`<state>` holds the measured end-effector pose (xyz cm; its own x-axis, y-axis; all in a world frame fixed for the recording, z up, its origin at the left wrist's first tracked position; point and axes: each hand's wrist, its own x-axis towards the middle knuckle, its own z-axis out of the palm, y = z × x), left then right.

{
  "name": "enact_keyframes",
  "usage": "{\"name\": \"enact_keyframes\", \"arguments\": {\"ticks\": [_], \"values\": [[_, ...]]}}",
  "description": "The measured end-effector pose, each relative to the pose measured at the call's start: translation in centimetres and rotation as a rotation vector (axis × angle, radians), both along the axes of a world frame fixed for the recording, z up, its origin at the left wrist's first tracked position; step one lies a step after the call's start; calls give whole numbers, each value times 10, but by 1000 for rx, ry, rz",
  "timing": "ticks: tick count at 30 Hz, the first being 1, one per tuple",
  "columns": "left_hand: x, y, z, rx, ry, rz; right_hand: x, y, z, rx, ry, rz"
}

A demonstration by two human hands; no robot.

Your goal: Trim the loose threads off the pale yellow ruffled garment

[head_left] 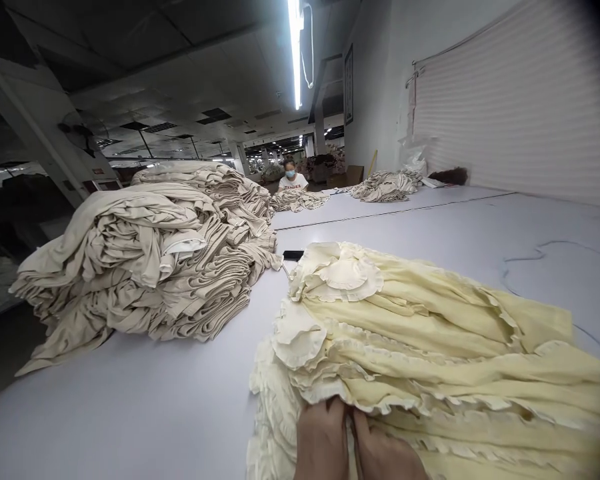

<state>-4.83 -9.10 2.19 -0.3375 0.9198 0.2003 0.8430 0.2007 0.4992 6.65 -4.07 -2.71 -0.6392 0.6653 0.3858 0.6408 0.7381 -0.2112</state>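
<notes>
A heap of pale yellow garments (420,313) with white ruffled edges and rounded collars covers the near right part of the white table (180,400). At the bottom of the view, my left hand (321,437) has its fingers bent in under a ruffled edge of this cloth. Close beside it on the right, my right hand (387,453) also grips at the ruffled cloth. The fingertips of both hands are partly hidden by the fabric.
A tall pile of beige cloth (155,253) stands on the left. A dark flat object (293,255) lies behind the yellow heap. Smaller cloth piles (385,185) lie farther back, near a masked person (293,179). A thin cord (540,252) lies at right.
</notes>
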Motion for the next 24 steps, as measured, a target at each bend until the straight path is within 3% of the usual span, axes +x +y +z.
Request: {"name": "enact_keyframes", "arguments": {"ticks": [5,8,12,19,24], "values": [[-20,8,38,-24,15,-178,0,10,16,-78,-134,39],[-40,14,48,-101,-4,-277,2,11,24,-104,-172,44],[-48,17,44,-153,-9,-295,5,3,26,-121,-190,15],[-34,2,29,-111,50,-260,1,-6,30,-145,-181,-31],[-28,3,15,-35,100,-164,-9,-5,40,-194,-193,-56]]}}
